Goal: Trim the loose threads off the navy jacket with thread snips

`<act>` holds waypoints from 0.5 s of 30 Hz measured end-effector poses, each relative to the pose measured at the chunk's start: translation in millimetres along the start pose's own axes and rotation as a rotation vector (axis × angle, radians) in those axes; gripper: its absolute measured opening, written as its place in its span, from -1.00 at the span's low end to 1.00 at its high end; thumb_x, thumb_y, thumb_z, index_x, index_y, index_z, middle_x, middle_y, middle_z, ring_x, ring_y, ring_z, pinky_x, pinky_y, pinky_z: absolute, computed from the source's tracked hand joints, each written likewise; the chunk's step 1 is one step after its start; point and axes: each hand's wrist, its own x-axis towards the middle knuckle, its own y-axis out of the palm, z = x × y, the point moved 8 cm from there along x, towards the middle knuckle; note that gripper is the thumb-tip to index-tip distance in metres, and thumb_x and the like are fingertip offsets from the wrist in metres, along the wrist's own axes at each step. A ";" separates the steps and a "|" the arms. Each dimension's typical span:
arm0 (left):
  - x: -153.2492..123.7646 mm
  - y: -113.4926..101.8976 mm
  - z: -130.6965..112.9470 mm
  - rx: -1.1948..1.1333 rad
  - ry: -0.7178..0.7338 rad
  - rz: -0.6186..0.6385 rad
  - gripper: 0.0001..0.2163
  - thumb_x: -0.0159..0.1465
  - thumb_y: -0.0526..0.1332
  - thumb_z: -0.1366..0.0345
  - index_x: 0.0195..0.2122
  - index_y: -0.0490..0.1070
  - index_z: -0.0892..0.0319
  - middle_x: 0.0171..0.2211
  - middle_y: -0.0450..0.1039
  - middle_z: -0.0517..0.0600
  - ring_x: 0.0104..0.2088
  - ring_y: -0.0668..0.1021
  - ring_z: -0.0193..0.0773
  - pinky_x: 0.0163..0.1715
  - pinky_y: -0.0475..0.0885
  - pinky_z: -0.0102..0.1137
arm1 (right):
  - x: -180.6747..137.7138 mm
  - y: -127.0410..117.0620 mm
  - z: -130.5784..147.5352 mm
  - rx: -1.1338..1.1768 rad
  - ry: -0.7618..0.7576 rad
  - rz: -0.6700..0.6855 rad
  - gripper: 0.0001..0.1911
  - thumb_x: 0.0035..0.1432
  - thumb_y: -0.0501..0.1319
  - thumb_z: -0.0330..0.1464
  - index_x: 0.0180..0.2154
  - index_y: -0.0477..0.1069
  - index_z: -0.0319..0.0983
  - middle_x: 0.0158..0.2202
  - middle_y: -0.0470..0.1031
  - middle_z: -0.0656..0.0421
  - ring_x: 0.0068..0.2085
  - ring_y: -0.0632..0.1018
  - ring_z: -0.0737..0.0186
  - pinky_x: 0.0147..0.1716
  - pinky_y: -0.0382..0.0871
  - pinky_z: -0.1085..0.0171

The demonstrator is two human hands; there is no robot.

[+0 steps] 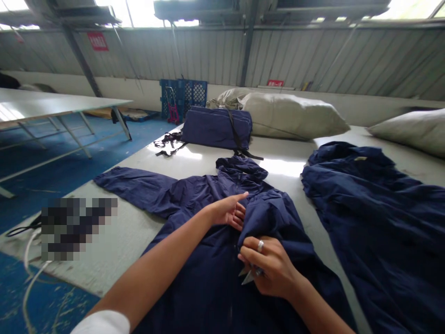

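A navy blue jacket (208, 278) lies spread on the grey table (125, 236), one sleeve stretched out to the left. My left hand (229, 211) rests on the jacket's chest, index finger pointing, the other fingers curled over a fold of fabric. Just below it, my right hand (269, 266), wearing a ring, is closed on small metal snips (251, 274) and also pinches the jacket's front edge.
A pile of navy garments (382, 222) lies to the right. A folded, strapped navy bundle (217, 127) and stuffed beige sacks (295, 113) sit at the table's far end. Another table (52, 104) stands at left over a blue floor. A blue crate (184, 95) stands by the wall.
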 end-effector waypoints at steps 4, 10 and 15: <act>-4.9 -7.8 -19.9 -0.126 0.177 -0.107 -0.68 0.44 0.26 0.14 0.12 0.45 0.22 0.04 0.53 0.11 -0.07 0.63 -0.13 -0.09 0.61 -0.15 | -3.7 7.8 2.7 -0.062 -0.039 0.032 -0.86 0.29 0.11 -0.48 -0.19 0.40 -0.17 -0.37 0.49 0.23 -0.48 0.41 0.32 -0.44 0.17 0.24; -38.8 -60.8 -55.1 -0.240 0.362 -0.273 -0.73 0.45 0.26 0.17 0.03 0.48 0.25 -0.07 0.56 0.07 -0.18 0.63 -0.21 -0.19 0.62 -0.24 | -4.6 18.7 3.1 -0.168 -0.069 0.110 -0.83 0.13 0.15 -0.46 -0.23 0.42 -0.16 -0.38 0.48 0.25 -0.48 0.40 0.30 -0.44 0.17 0.21; -84.3 -123.6 -65.5 -0.225 0.451 -0.525 -0.84 0.43 0.28 0.28 -0.06 0.51 0.27 -0.17 0.57 0.02 -0.28 0.62 -0.28 -0.29 0.61 -0.34 | -3.1 25.0 -3.5 -0.302 -0.002 0.119 -0.88 0.19 0.18 -0.41 -0.20 0.44 -0.17 -0.33 0.54 0.22 -0.49 0.41 0.30 -0.41 0.16 0.18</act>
